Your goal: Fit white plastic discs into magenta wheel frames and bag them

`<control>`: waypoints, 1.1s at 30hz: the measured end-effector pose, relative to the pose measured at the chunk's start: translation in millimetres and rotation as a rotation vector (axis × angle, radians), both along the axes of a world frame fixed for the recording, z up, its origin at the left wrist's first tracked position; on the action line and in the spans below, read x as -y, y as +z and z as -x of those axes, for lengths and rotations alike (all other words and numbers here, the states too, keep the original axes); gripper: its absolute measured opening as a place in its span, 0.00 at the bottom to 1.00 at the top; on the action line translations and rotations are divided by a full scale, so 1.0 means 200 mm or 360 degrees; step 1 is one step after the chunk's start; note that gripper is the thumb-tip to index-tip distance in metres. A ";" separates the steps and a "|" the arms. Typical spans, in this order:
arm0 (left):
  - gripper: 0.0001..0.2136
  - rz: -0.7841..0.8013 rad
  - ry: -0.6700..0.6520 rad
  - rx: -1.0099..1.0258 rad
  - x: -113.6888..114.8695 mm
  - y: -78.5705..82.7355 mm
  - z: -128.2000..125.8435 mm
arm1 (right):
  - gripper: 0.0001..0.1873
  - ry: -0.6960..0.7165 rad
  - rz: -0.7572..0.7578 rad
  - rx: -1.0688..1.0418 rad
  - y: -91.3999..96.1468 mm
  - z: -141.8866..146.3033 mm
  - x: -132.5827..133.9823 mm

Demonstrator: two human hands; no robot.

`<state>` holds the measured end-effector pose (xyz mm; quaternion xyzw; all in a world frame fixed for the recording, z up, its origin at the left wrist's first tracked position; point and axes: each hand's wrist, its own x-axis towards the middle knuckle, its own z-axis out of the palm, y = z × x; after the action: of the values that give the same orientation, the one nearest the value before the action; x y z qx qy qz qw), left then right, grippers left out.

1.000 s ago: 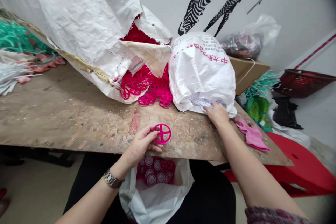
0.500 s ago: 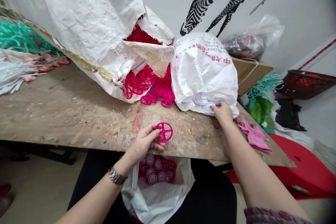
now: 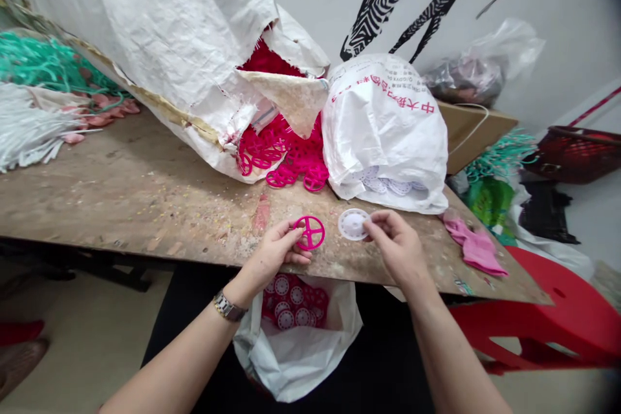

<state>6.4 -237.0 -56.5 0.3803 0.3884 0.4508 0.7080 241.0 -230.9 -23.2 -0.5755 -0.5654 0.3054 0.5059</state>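
Note:
My left hand [image 3: 274, 255] grips a magenta plastic wheel [image 3: 301, 225] with a cross-shaped hub, holding it just above the wooden workbench [image 3: 145, 200]. My right hand [image 3: 395, 246] pinches a white perforated plastic disc [image 3: 352, 224] by its edge, a short gap from the wheel. Behind them, a torn white woven sack [image 3: 160, 45] spills a heap of magenta wheels [image 3: 291, 158]. A white printed plastic bag [image 3: 383, 129] holds more white discs [image 3: 383, 184]. Below the bench edge, an open white plastic bag [image 3: 295, 362] contains white-faced magenta wheels [image 3: 291, 301].
Green cords [image 3: 43, 65] and white strands [image 3: 29, 126] lie at the bench's far left. A pink cloth [image 3: 475, 249] rests at the right edge. Beyond stand a cardboard box [image 3: 473, 132], a red stool [image 3: 548, 317] and a dark red basket [image 3: 577, 155].
My right hand has drawn a white disc from the white bag and moved left towards the magenta wheel. My left hand still holds the wheel. The view has shifted slightly.

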 end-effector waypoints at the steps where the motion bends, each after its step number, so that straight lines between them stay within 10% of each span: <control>1: 0.12 -0.0008 -0.0006 -0.0002 0.00 0.01 0.00 | 0.13 0.0064 0.0031 -0.0039 0.00 0.06 0.04; 12: 0.17 -0.0155 -0.0140 -0.0070 0.08 0.03 -0.02 | 0.10 0.0139 0.0077 0.0127 -0.06 0.30 0.16; 33: 0.14 -0.0623 -0.0278 -0.0305 0.15 0.04 -0.01 | 0.13 0.0273 0.0172 -0.0124 -0.03 0.32 0.27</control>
<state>8.4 -267.8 -47.6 0.5836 0.3247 0.4165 0.6169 177.5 -284.9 -28.3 -0.5391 -0.5751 0.3998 0.4677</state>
